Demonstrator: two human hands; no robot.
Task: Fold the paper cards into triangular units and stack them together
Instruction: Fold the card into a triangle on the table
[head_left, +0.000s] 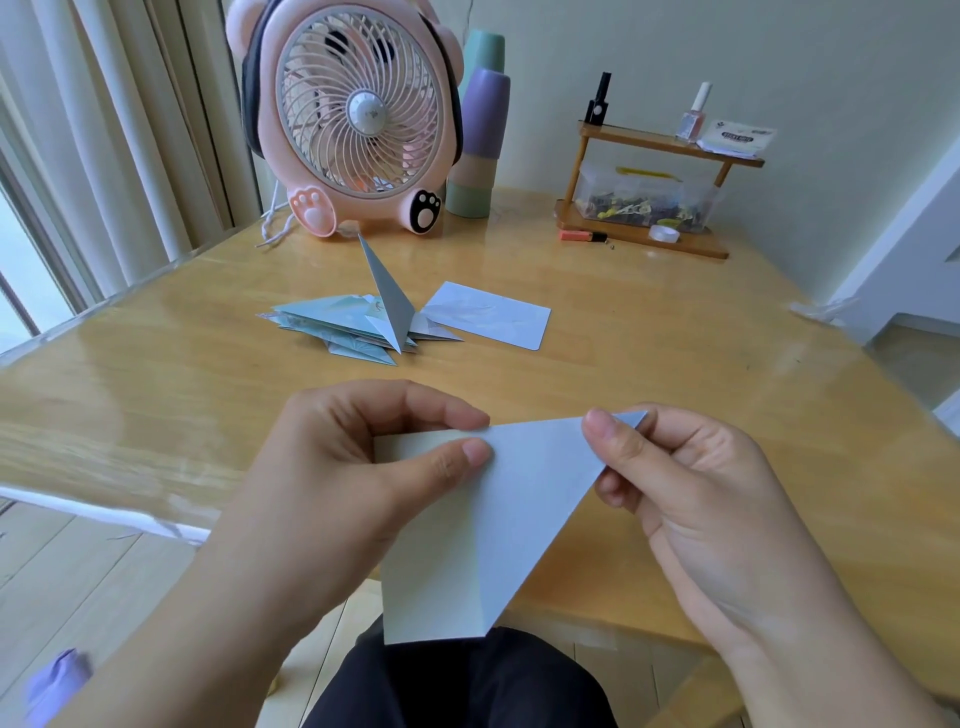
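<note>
Folding stage, head view. A card (483, 525) is held in the air over the near edge of the table (727, 374), above the person's lap, with one diagonal fold already made: a pale blue flap runs from the upper right tip down to the lower edge, while a cream strip stays unfolded along the left side. The left hand (332, 483) pinches the card near its top edge, thumb in front and forefinger curled over the top; the right hand (691, 488) pinches the pointed upper right tip between thumb and fingers. Toward the middle of the table lies a pile (358, 325) of finished triangular units, one of them standing upright with its point up, and just right of it a flat card (491, 314) not yet folded. A fan (353, 114) and a small shelf (654, 176) stand along the far edge. The step in hand appears to be the shaping of one unit, part done. The next move probably calls for bringing the remaining strip over the flap, aligning edges, and pressing the crease sharp before the unit joins the pile.
</note>
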